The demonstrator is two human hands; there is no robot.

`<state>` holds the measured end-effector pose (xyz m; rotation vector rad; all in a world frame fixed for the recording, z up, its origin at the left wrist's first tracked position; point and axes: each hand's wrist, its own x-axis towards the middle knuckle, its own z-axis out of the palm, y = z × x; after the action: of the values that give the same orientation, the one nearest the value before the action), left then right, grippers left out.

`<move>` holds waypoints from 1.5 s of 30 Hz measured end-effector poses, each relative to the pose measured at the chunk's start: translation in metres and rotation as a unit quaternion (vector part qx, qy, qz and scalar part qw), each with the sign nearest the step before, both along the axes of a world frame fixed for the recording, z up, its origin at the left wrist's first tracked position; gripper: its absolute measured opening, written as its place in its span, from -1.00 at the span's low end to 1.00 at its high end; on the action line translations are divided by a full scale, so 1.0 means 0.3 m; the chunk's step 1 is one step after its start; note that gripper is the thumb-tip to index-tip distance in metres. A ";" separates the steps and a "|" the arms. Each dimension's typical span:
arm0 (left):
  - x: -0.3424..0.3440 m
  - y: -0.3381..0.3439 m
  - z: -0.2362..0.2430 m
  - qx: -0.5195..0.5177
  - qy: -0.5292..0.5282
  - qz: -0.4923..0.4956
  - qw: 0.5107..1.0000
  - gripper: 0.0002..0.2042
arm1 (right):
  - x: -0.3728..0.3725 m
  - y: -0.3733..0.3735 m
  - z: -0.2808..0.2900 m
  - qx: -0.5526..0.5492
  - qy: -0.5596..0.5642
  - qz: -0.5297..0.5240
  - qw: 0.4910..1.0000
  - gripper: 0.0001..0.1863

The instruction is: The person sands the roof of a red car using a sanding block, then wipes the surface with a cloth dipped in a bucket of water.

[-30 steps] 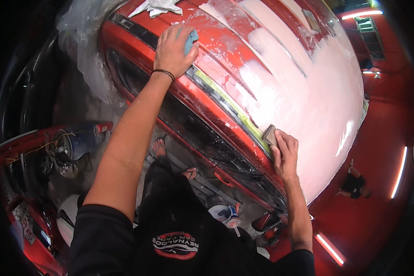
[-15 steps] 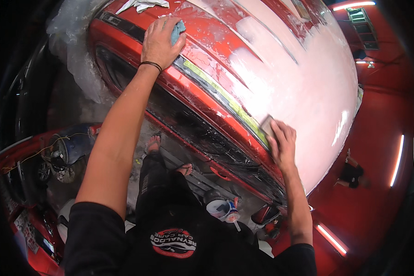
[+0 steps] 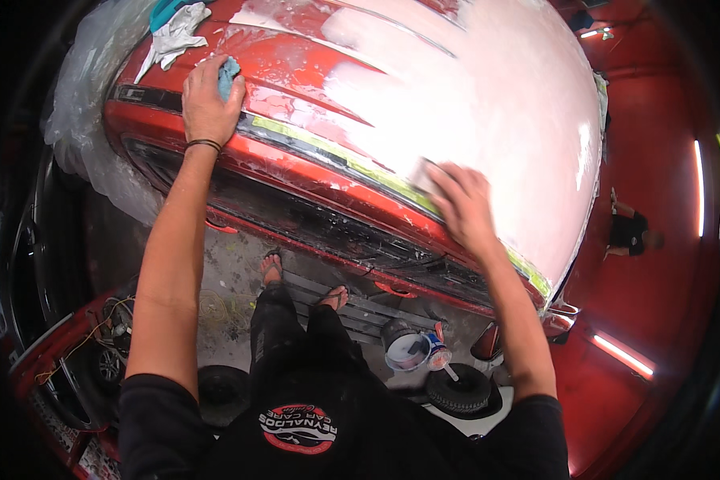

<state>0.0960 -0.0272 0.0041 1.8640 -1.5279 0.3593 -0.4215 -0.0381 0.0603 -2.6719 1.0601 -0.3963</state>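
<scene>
Grasping on both sides: the right grip (image 3: 462,202) has its fingers spread over a pale sanding block (image 3: 421,174), while the left grip (image 3: 210,104) has its thumb and fingers closed about a bunched blue cloth (image 3: 227,78).

Largest of all is a red vehicle (image 3: 144,122), stretching across the upper half of the view. Its roof (image 3: 520,128) has a whitish coating over most of the right part; toward the left, bare red shows with pale smears. The block lies against the roof near its close edge, at the border of the white area, and both it and the fingers on it are blurred. The left grip rests well apart from it, on the red part by the same edge.

Clear plastic sheeting (image 3: 96,136) drapes in folds at the vehicle's left end. Below the vehicle, the person's sandalled feet stand on a grey slatted platform (image 3: 356,322). A yellow-green tape strip (image 3: 304,144) runs along the roof edge between the two grips. Near the lower right are a black tyre (image 3: 456,392), a bucket (image 3: 398,328) and a smaller cup (image 3: 440,360). Beyond the left grip, a crumpled white rag (image 3: 176,36) lies on the roof, touching a teal cloth (image 3: 166,12).
</scene>
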 end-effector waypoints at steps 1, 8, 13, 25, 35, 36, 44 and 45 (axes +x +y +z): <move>-0.005 -0.008 0.003 -0.004 0.000 0.001 1.000 -0.49 | -0.137 0.033 0.009 0.002 0.010 -0.026 1.000 -0.40; -0.034 -0.013 0.025 0.021 0.000 0.001 1.000 -0.49 | 0.284 -0.020 -0.005 -0.005 -0.033 0.019 0.999 -0.49; -0.015 -0.003 0.013 0.013 -0.004 -0.001 1.000 -0.51 | 0.603 -0.087 -0.056 -0.035 -0.106 0.075 0.991 -0.49; -0.031 -0.022 0.013 0.015 0.022 -0.001 1.000 -0.49 | 0.234 -0.046 0.014 -0.001 -0.035 0.035 0.999 -0.42; -0.033 -0.008 0.012 0.019 -0.003 0.006 1.000 -0.50 | 0.200 -0.060 0.024 0.010 -0.019 0.015 1.000 -0.45; -0.028 -0.005 0.006 0.016 0.001 0.004 1.000 -0.50 | 0.163 -0.036 0.017 0.019 -0.012 0.016 1.000 -0.45; -0.037 -0.031 0.003 0.002 -0.013 -0.004 1.000 -0.51 | 0.153 -0.103 0.022 0.001 -0.015 0.020 1.000 -0.45; -0.029 -0.029 0.002 0.001 -0.012 -0.001 1.000 -0.51 | 0.194 -0.136 0.025 -0.008 -0.026 0.019 0.999 -0.47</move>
<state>0.0873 -0.0358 0.0048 1.8661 -1.5464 0.3819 -0.3633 -0.0789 0.0677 -2.6749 0.9948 -0.4668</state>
